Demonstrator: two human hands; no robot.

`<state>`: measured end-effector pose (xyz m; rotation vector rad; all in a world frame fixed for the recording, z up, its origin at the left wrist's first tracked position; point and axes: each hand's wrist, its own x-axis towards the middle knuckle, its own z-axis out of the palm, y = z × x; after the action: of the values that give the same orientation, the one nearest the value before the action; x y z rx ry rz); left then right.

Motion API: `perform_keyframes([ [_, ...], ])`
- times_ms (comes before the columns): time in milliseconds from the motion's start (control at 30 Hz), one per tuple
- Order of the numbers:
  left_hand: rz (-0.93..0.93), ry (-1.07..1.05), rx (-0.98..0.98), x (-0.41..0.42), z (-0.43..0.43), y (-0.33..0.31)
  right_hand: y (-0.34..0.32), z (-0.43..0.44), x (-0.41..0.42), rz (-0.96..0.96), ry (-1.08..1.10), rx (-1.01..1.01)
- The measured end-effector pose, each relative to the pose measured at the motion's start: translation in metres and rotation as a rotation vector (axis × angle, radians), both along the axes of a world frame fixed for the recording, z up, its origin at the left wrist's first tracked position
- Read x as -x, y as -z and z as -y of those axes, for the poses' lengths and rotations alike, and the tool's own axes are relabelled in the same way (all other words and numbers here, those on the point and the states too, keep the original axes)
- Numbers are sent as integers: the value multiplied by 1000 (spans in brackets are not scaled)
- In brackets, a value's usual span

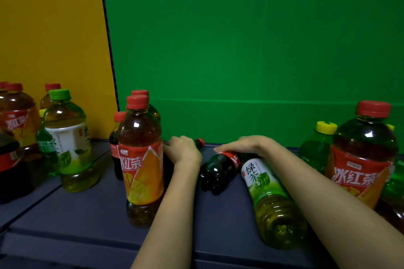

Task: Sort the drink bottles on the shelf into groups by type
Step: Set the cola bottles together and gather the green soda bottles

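My left hand (pixel 182 150) is curled around a lying cola bottle; only its red cap (pixel 200 142) shows past my fingers. My right hand (pixel 244 145) lies palm down over the neck ends of a second lying cola bottle (pixel 218 170) and a lying green tea bottle (pixel 271 199). Whether it grips either one is hidden. An upright iced tea bottle (pixel 141 159) stands just left of my left hand, with a small upright cola bottle (pixel 114 150) behind it.
On the dark shelf (pixel 87 214), the left group holds an upright green tea bottle (pixel 67 142), an iced tea bottle (pixel 17 120) and a green soda bottle (pixel 47 148). At right stand an iced tea bottle (pixel 363 159) and a yellow-capped green bottle (pixel 317 148). A green backdrop rises behind.
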<state>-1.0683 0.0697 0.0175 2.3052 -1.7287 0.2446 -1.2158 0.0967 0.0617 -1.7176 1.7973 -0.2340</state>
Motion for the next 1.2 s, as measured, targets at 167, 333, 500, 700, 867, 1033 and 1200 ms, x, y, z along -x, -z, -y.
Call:
perform_keyframes([
  [167,15,62,16,6,-5,2,3,7,-8,87,4,48],
  [333,-128,86,129,6,-9,5,6,10,-13,128,51,151],
  [500,-234,137,201,5,-18,2,0,5,-15,274,87,244],
  [700,-466,211,310,3,-34,-7,-9,-2,-8,344,100,380],
  [867,-721,305,399,2,-43,-11,-15,-14,-7,341,145,571],
  [1033,-834,360,404,-3,-52,-4,-20,-31,-8,283,100,655],
  [1200,-815,384,420,-5,-60,-1,-16,-45,-14,208,82,767],
])
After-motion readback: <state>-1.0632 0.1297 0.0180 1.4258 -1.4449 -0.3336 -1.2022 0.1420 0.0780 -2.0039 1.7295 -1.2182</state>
